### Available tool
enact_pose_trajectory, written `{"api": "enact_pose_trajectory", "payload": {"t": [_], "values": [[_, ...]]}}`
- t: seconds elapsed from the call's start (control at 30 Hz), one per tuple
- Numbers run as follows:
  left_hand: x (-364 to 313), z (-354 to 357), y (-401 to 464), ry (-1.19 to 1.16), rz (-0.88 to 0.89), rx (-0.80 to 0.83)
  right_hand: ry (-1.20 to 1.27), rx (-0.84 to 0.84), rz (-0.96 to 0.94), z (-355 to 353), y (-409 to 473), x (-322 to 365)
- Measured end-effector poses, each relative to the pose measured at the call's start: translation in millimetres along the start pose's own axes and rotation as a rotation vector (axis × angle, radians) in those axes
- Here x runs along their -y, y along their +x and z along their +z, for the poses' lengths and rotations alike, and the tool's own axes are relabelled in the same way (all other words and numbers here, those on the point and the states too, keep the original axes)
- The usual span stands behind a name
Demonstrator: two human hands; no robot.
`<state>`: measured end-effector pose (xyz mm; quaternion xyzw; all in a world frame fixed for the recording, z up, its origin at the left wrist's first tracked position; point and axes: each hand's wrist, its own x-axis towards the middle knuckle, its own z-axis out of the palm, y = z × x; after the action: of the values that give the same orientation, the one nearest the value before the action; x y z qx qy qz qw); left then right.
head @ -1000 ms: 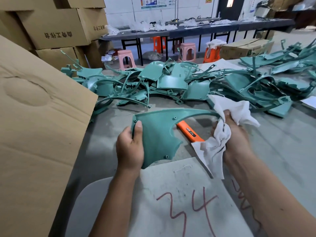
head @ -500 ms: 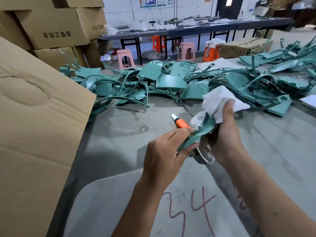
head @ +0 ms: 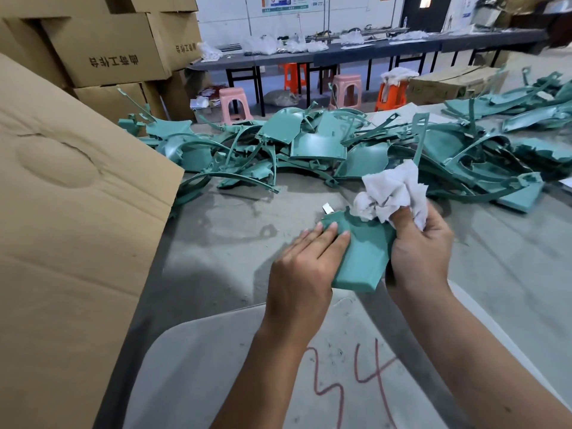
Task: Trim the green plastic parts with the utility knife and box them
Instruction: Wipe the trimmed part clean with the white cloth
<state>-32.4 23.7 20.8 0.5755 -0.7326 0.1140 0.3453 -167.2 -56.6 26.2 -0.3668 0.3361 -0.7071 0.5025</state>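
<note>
while left hand (head: 305,267) lies w/ fingers flat on green part (head: 362,255), right hand (head: 418,249) pinches rag (head: 391,193).

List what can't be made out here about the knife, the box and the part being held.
- Utility knife, head view: only the blade tip shows; the green part covers the rest.
- Cardboard flap, head view: it blocks the box interior, so boxed parts cannot be seen.
- Green part: its right edge is hidden by the right hand and white rag; trimming cannot be judged.
- Left hand covers its left edge.
</note>
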Motion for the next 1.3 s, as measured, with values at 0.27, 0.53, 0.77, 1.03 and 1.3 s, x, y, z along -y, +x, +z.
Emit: {"api": "enact_pose_trajectory", "payload": {"t": [0.27, 0.53, 0.77, 1.03, 1.3], "values": [[3.5, -1.7, 4.1, -0.015, -0.061, -0.170, 0.180, -0.270, -0.123, -12.3, 24.2, 15.0], [12.6, 2.9, 5.6, -0.002, -0.023, -0.079, 0.186, 0.099, 0.337, 3.0, 4.9, 11.7], [14.6, 1.7, 3.8, 0.038, -0.082, -0.050, -0.025, 0.277, 0.297, 5.8, -5.7, 13.4], [21.9, -0.7, 3.9, 0.038, -0.311, -0.088, -0.071, 0.486, 0.265, 18.6, -32.3, 14.4], [33.1, -1.3, 1.8, -0.017, -0.392, -0.137, -0.082, 0.634, 0.358, 21.1, -39.3, 19.1]]}}
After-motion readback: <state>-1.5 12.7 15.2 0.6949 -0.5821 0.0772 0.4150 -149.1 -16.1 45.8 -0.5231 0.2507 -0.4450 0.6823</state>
